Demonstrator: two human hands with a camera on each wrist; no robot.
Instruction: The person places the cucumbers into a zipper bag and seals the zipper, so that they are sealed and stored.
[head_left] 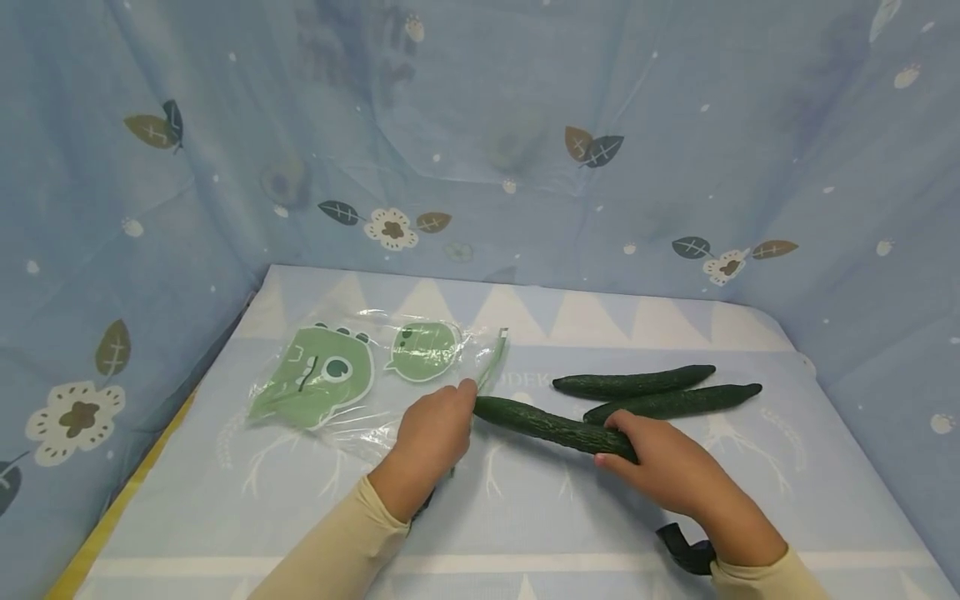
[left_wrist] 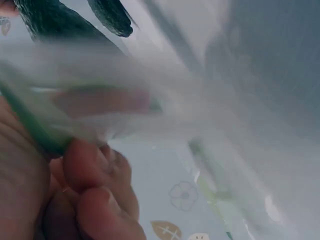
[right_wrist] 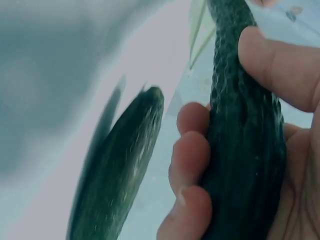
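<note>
My right hand (head_left: 663, 467) grips a dark green cucumber (head_left: 551, 427) near one end, fingers curled on one side and thumb on the other in the right wrist view. The cucumber's other end points left, right at my left hand (head_left: 435, 433). That hand's curled fingers hold the green-edged opening of a clear plastic bag (head_left: 382, 422), printed with a green cartoon monster. In the left wrist view the blurred film (left_wrist: 200, 100) crosses in front of the cucumber (left_wrist: 65, 22). The bag lies flat to the left of the hands.
Behind my right hand, two more cucumbers (head_left: 633, 383) (head_left: 675, 402) lie side by side on the pale blue patterned cloth (head_left: 480, 525). Blue patterned curtains (head_left: 480, 150) enclose the table at the back and sides. A black strap (head_left: 686, 550) hangs at my right wrist.
</note>
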